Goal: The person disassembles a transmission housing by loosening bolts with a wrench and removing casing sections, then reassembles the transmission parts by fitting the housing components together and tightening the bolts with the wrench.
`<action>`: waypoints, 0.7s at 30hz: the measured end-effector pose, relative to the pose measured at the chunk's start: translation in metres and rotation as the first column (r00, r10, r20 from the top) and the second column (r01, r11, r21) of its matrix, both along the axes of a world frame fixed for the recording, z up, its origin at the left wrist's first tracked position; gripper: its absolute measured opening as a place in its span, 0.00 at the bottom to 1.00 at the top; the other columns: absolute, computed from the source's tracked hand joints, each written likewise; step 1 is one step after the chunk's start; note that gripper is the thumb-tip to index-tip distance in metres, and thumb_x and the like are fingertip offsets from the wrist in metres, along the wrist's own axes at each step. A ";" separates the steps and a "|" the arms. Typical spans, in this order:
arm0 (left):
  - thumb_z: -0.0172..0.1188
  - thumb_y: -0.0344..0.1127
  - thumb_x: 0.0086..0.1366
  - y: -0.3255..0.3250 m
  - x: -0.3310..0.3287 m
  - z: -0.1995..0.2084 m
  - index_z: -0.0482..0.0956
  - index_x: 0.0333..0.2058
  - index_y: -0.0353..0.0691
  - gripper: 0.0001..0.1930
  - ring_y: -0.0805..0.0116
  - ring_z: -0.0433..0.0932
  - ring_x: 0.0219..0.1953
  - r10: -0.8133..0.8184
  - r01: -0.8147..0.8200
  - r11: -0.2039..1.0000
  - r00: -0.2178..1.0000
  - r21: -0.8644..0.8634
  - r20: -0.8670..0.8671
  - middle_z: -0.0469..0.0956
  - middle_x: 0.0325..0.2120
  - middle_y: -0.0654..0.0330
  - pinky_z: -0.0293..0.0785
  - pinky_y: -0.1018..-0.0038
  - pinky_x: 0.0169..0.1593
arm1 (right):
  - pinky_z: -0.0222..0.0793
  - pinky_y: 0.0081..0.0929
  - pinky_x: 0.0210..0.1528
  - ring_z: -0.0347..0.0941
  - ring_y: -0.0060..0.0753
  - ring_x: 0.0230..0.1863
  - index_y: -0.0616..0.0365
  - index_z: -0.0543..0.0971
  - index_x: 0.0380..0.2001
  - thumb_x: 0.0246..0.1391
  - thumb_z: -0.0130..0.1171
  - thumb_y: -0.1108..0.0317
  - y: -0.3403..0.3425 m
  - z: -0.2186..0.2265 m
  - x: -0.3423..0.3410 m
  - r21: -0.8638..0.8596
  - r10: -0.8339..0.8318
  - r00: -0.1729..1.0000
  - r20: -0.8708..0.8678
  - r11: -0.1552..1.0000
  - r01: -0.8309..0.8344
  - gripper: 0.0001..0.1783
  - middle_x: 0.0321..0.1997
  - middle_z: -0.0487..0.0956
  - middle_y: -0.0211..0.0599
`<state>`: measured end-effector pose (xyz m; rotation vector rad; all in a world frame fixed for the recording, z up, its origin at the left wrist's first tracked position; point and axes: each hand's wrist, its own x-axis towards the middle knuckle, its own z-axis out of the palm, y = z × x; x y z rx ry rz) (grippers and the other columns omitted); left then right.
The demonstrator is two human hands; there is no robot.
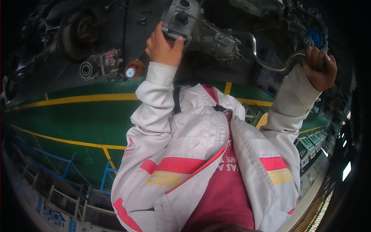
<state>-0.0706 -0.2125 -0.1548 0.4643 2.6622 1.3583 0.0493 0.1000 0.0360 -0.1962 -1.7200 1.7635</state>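
Observation:
My left hand (165, 47) is closed over the near edge of a grey cast-metal housing (178, 24), its thumb on one side and its fingers on the other. From this housing a narrower metal casing (218, 43) with bolts reaches to the right. My right hand (319, 70) makes a fist at the right end of a shiny bent metal rod (270, 68). The rod curves like a crank, and its other end comes close to the casing. Left of my left hand stand an orange-brown piece with a pale round end (131, 72) and a small metal unit with a ring-shaped opening (101, 66).
The dark work surface also bears a large round disc (80, 35) at the left, small loose fasteners (142, 21) and machinery with a blue round part (316, 37) at the far right. Green floor with yellow lines (92, 98) and blue rails (69, 164) lie behind me.

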 end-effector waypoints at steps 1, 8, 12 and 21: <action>0.60 0.46 0.56 0.000 0.001 0.002 0.60 0.59 0.43 0.34 0.52 0.62 0.53 0.001 -0.001 1.000 1.000 -0.002 0.010 0.67 0.52 0.50 0.51 0.59 0.58 | 0.43 0.28 0.22 0.39 0.24 0.13 0.49 0.52 0.10 0.48 0.47 0.69 -0.001 -0.001 -0.002 -0.064 -0.002 1.000 -0.011 0.998 0.001 0.20 0.09 0.48 0.27; 0.60 0.45 0.55 0.000 0.002 0.009 0.59 0.60 0.44 0.34 0.52 0.61 0.54 0.015 -0.009 0.998 0.995 -0.056 0.096 0.67 0.53 0.49 0.50 0.62 0.59 | 0.49 0.27 0.22 0.43 0.23 0.12 0.50 0.62 0.15 0.58 0.49 0.64 -0.022 -0.002 -0.030 0.007 0.221 0.975 0.027 0.975 -0.222 0.18 0.11 0.52 0.26; 0.61 0.45 0.55 -0.001 0.001 -0.001 0.60 0.60 0.44 0.35 0.53 0.62 0.52 0.033 -0.032 0.997 0.999 -0.068 0.006 0.68 0.51 0.48 0.51 0.63 0.59 | 0.48 0.24 0.25 0.48 0.21 0.16 0.50 0.59 0.17 0.62 0.44 0.63 -0.010 -0.004 -0.079 0.065 0.548 0.833 0.082 0.831 -0.553 0.18 0.14 0.52 0.25; 0.61 0.45 0.54 0.001 0.000 0.002 0.61 0.59 0.44 0.34 0.52 0.64 0.51 0.012 -0.011 1.000 1.000 -0.028 0.018 0.68 0.52 0.48 0.53 0.61 0.58 | 0.50 0.26 0.26 0.51 0.23 0.16 0.49 0.55 0.15 0.62 0.41 0.64 -0.003 -0.006 -0.018 0.083 0.632 0.765 0.126 0.761 -0.643 0.20 0.14 0.53 0.25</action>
